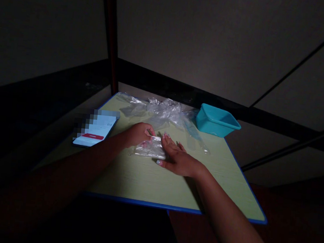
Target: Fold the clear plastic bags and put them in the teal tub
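Forearms (pixel 225 204) over pale, blue-edged desk (pixel 133 180) against dim walls (pixel 215 39). Pinching clear plastic (pixel 152 150) mid-desk by its far left edge with left hand (pixel 140 133); resting right hand (pixel 178 160), loosely spread, on its right side.

Our bare left forearm (pixel 89 158), one: reaching in from lower left, mostly shadowed. Our bare left hand (pixel 140 134), one: fingers curled inward in a pinch. Our bare right forearm (pixel 225 204), one: slanting in from lower right. Our bare right hand (pixel 178 159), one: palm down, fingers extended, pale-nailed thumb (pixel 165 164) spread apart.
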`<state>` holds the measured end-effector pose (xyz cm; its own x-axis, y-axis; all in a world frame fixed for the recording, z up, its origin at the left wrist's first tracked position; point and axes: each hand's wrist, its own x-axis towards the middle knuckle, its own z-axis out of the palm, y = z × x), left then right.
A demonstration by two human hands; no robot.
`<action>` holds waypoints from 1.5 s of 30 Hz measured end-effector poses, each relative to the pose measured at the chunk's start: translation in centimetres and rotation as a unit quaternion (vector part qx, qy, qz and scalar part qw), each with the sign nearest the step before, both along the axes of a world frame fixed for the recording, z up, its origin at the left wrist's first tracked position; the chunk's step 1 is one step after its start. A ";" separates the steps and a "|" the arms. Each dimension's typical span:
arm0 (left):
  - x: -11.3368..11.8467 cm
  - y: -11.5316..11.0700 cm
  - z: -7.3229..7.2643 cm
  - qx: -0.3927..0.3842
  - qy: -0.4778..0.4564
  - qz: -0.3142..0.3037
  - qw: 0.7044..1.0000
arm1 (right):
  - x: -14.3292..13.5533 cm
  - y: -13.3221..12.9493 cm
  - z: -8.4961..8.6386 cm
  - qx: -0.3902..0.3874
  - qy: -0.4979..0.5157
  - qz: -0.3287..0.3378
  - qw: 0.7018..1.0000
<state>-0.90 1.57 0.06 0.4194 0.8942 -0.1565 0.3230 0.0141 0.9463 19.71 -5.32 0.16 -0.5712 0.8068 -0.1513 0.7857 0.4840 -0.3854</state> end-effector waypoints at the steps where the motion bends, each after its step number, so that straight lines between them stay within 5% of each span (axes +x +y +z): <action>1: -0.1 0.1 0.0 0.007 0.003 -0.004 1.000 | -0.1 -0.1 0.1 -0.002 -0.004 -0.001 1.000; 14: -0.5 0.6 0.2 0.101 0.121 -0.019 0.987 | -0.7 0.0 -0.6 0.005 -0.032 -0.019 0.999; 34: -1.1 1.5 0.2 -0.062 0.060 -0.044 0.995 | -0.6 1.8 -1.2 0.057 0.105 -0.086 0.989; 45: -1.3 1.5 0.8 -0.081 0.085 -0.058 0.991 | -0.4 1.4 -0.8 0.031 0.035 -0.044 0.998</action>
